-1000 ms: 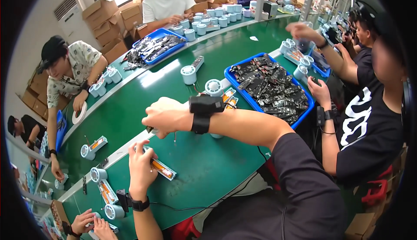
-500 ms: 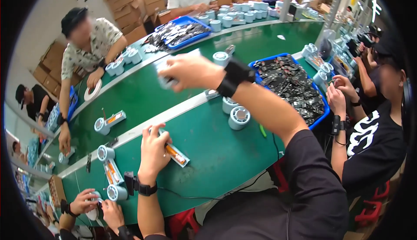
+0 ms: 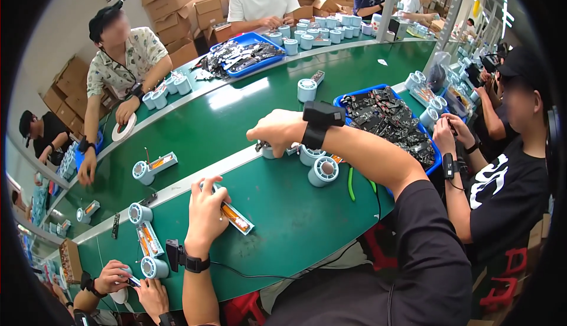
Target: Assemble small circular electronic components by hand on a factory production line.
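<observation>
My left hand (image 3: 207, 215) is closed around a light-blue handheld-fan housing (image 3: 237, 218), whose open handle shows orange parts inside; its other end is hidden by my fingers. My right hand (image 3: 279, 130) reaches over the metal strip in front of me, fingers bent down round another light-blue fan housing (image 3: 270, 152), mostly covered by the hand. Just right of it, two round light-blue fan heads (image 3: 323, 172) stand on the green table, partly under my right forearm.
A blue tray (image 3: 438, 162) heaped with black circuit boards (image 3: 387, 119) lies right of my forearm. Green-handled pliers (image 3: 351, 185) and a black cable (image 3: 266, 275) are nearby. Fan housings (image 3: 152, 169) rest on the green belt (image 3: 204, 131). Co-workers sit at both sides and across.
My right hand has come back from over the belt, moving right and nearer, with the light-blue housing in it. The left hand keeps its hold. My view has shifted slightly.
</observation>
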{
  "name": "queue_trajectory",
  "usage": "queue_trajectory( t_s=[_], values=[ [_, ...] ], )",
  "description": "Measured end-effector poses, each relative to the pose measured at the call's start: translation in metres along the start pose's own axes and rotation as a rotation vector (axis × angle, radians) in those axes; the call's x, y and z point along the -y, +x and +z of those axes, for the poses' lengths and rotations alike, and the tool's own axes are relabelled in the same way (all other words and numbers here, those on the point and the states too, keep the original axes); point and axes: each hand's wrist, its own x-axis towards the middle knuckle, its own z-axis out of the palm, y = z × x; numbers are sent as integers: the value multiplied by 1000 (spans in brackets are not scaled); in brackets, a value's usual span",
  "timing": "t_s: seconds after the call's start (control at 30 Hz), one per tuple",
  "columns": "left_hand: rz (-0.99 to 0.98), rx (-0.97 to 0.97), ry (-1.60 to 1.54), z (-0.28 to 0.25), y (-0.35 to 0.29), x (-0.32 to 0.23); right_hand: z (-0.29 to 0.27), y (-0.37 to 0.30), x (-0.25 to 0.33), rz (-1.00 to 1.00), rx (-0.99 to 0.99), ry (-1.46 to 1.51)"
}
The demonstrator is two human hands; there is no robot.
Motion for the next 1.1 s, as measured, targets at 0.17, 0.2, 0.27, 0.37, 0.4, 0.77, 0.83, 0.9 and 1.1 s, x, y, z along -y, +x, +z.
queue_trajectory(
  t_s=[0.17,0.2,0.27,0.37,0.4,0.77,0.83,0.9,1.1],
  values=[
    [-17,0,-10,0,0,2,-6,-4,-8,24,52,168],
    [-17,-4,-8,0,0,1,-6,-7,-10,23,50,165],
    [-9,-17,-9,2,3,-3,-6,-21,-13,15,2,207],
    [-12,-16,-10,1,0,-2,-3,-22,-6,31,11,236],
    [-22,-4,-5,-1,-2,0,-1,-19,-3,47,41,249],
    [68,-169,-186,21,-1,-22,-33,-70,50,-78,-282,634],
    [172,-217,-259,38,12,-35,-25,-81,65,-96,-261,777],
    [218,-193,-321,48,15,-34,-10,-79,75,-156,-358,933],
    [186,-110,-342,49,21,-24,16,-74,91,-12,-429,1231]
  ],
)
